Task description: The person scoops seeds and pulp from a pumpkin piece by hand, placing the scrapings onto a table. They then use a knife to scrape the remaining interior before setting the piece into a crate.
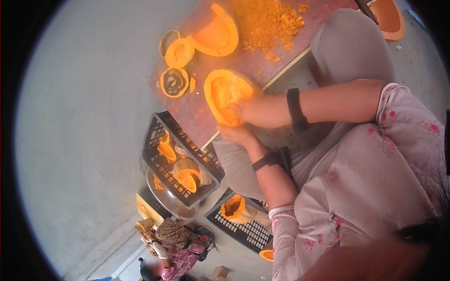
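A hollowed pumpkin half [212,91] is tilted at the edge of the reddish-brown board, its orange inside facing up. My left hand [234,134] grips its lower rim from the near side. My right hand [241,110] is at the hollow, its fingers closed against the flesh; whatever they hold is hidden. Loose orange pulp lies in the hollow by my fingers. Beyond it on the board stand another pumpkin half [216,37], a cut round piece [179,53] and a ring-shaped end piece with a dark centre [174,83].
A heap of pumpkin pulp [274,25] lies on the board [187,114]. A black crate [152,140] of pumpkin pieces stands beside it, above a metal bowl [176,208]. Another crate [234,229] holds a cut pumpkin [241,210]. A co-worker [180,248] sits further off. An orange basin [391,21] stands opposite.
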Action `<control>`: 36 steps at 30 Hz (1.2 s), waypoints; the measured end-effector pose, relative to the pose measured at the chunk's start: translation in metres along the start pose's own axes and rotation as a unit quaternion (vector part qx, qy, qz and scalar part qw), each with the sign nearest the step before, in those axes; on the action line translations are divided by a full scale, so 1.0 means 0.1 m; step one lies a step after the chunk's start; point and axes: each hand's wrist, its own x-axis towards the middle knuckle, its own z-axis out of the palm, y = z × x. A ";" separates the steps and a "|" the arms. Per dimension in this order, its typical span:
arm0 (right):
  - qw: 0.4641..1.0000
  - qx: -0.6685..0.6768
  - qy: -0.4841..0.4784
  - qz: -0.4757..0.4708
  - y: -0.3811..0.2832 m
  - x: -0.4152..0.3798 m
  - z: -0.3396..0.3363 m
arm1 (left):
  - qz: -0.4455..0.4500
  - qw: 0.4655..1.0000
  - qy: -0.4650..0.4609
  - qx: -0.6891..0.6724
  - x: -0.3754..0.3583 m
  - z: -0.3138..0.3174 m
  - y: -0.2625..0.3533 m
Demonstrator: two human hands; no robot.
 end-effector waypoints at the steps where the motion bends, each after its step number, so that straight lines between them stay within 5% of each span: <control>1: 1.000 0.028 0.005 0.010 0.02 0.05 0.02 | 0.011 1.000 -0.003 0.013 -0.02 0.01 0.02; 5: 0.995 0.076 -0.057 0.001 0.12 0.10 0.09 | 0.042 0.997 -0.013 0.068 0.00 -0.07 -0.05; 9: 0.991 -0.054 -0.107 -0.053 0.02 0.01 -0.08 | 0.042 0.995 0.000 0.095 0.03 -0.10 -0.13; 14: 0.989 -0.073 -0.077 -0.105 0.06 -0.05 -0.05 | 0.024 0.997 0.024 0.063 0.03 -0.05 -0.13; 29: 0.991 0.102 -0.065 0.057 0.03 0.06 0.02 | 0.077 0.993 -0.005 0.088 0.04 -0.05 -0.09; 36: 0.996 0.045 -0.078 -0.017 0.12 0.06 0.04 | 0.050 0.996 0.004 0.077 0.03 -0.04 -0.05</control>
